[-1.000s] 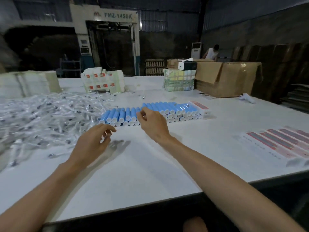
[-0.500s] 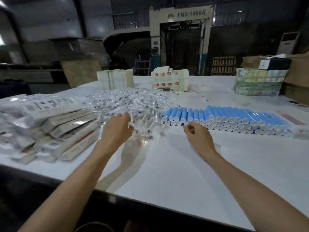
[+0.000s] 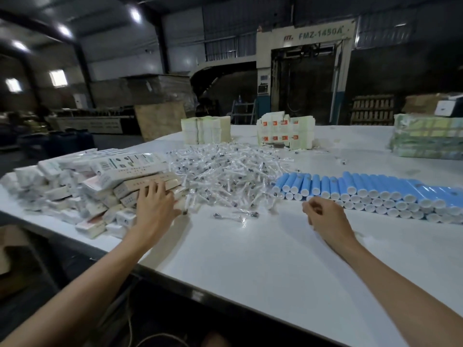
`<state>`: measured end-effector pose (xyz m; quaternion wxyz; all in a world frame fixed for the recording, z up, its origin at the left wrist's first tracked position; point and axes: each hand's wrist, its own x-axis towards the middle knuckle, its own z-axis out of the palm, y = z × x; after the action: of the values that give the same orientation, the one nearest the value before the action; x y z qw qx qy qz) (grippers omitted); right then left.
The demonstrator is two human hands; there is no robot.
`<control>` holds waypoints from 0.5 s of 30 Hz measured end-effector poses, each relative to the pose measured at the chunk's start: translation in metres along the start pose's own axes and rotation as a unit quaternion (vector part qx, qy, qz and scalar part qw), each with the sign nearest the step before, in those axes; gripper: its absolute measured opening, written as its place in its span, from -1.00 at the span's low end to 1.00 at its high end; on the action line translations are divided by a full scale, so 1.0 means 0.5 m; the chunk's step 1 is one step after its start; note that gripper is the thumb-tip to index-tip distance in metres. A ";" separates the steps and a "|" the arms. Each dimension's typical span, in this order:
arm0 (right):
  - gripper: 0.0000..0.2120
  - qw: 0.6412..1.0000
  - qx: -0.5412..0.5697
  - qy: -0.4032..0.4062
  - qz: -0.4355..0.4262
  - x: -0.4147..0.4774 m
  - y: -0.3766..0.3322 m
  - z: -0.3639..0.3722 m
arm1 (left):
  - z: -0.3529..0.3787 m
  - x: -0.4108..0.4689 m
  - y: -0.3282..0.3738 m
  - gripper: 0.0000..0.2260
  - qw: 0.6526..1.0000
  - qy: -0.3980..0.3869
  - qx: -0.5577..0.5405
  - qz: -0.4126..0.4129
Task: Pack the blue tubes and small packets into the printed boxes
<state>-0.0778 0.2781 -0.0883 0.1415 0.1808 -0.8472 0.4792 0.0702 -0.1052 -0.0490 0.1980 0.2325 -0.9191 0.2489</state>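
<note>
Laying released left hand [image 3: 153, 207], fingers straight, on printed boxes [image 3: 117, 180] pile; resting clenched right hand [image 3: 326, 217] on desk [image 3: 250, 261] beside blue tubes [image 3: 375, 187].

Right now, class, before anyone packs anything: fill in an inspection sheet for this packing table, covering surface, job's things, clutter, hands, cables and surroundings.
Surface: white table, glossy.
Job's things: blue tubes stacked in rows, white caps facing the person; small packets in a loose pile at centre; printed boxes heaped at left.
Clutter: carton stacks and a wrapped bundle along the far edge.
Hands: left hand lies with spread fingers on the printed boxes; right hand curled beside the blue tubes, nothing seen in it.
Cables: thin cord below the near table edge.
Surroundings: dim warehouse; machine marked FMZ-1450A behind.
</note>
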 end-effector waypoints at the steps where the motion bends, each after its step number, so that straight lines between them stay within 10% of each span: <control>1: -0.71 1.000 0.002 -0.002 -0.002 -0.002 -0.002 -0.001 | 0.000 0.000 0.003 -0.51 1.000 -0.007 0.007 0.003; 8: -0.73 1.000 0.007 -0.008 -0.001 -0.007 -0.007 -0.007 | -0.029 0.007 0.004 -0.91 0.974 0.054 -0.219 -0.015; 15: -0.75 1.000 0.020 -0.018 0.002 -0.005 -0.007 -0.005 | -0.090 0.032 -0.006 -0.73 0.883 0.098 -0.457 -0.034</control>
<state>-0.0740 0.2793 -0.0854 0.1211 0.1905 -0.8403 0.4928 0.0698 -0.0880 -0.0042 0.3797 0.1213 -0.8984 -0.1845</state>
